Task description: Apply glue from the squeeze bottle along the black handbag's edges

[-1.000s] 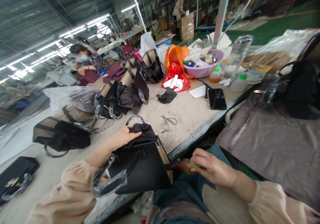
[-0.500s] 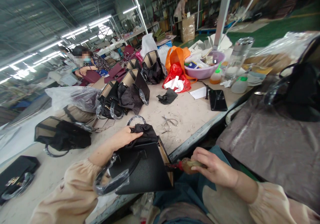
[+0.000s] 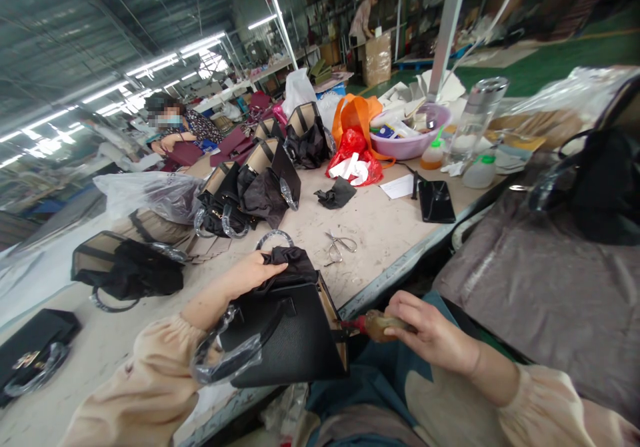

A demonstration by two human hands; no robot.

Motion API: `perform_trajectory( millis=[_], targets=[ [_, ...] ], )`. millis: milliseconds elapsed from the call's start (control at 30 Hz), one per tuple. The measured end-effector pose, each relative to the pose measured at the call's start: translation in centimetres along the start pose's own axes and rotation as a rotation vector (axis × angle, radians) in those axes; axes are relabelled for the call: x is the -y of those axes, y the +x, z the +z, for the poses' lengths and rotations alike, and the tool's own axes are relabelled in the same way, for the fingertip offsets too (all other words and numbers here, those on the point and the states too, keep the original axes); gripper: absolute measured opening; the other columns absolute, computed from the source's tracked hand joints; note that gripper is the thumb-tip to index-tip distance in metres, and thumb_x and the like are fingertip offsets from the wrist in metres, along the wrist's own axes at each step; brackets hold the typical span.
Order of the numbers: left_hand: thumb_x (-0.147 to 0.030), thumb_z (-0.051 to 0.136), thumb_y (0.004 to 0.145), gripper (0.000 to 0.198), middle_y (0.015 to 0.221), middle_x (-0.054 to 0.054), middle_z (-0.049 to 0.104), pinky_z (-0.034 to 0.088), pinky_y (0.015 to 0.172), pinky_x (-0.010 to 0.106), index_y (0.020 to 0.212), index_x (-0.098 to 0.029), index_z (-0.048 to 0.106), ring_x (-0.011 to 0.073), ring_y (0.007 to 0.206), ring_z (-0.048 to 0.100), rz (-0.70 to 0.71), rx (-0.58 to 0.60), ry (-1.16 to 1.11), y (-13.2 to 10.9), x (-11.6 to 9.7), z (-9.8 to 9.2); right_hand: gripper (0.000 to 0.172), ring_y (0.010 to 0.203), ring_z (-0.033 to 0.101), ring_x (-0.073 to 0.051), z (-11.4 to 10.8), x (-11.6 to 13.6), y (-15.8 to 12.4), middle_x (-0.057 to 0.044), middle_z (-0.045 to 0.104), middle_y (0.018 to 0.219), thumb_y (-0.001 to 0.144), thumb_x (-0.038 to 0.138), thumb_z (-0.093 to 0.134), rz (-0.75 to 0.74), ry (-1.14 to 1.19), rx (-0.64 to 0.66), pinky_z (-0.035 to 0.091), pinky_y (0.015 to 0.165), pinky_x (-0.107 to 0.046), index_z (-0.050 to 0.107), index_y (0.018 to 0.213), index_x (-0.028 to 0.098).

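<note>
A black handbag lies on its side at the table's near edge, its handles wrapped in clear plastic. My left hand grips the bunched black cloth at the bag's far side. In my right hand is a small glue bottle with a red nozzle, its tip at the beige-edged side of the bag. Whether the tip touches the bag is too small to tell. Beyond the bag, scissors and a small metal tool lie on the table.
More black bags stand on the table at the left and centre. Farther back are a red plastic bag, a purple basin, small bottles and a black phone. Grey cloth covers a surface at the right. A masked person sits behind.
The view has shifted slightly. Both hands keep nearly the same place, with the bottle still at the bag's edge. The seated person at the back has moved a little.
</note>
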State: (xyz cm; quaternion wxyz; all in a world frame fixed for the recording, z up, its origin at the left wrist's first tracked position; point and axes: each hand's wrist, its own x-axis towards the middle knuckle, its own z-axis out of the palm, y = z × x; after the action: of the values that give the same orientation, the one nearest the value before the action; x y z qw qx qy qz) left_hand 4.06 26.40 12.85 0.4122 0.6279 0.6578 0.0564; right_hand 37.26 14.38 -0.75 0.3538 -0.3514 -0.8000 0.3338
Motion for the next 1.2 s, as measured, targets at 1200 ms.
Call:
perform_trajectory(
  millis=[1200],
  targets=[
    [-0.044,0.06,0.076,0.033,0.064,0.002,0.061,0.039,0.053,0.028,0.088,-0.015,0.068,0.0142,0.052,0.047,0.164,0.002,0.032,-2.6,-0.3,-0.6,0.044,0.066,0.065,-0.02,1.7,-0.9,-2.0,-0.002,0.065,0.076,0.089,0.063,0.05,0.534,0.566,0.018,0.051,0.056,-0.031,0.056,0.094,0.02]
  ],
)
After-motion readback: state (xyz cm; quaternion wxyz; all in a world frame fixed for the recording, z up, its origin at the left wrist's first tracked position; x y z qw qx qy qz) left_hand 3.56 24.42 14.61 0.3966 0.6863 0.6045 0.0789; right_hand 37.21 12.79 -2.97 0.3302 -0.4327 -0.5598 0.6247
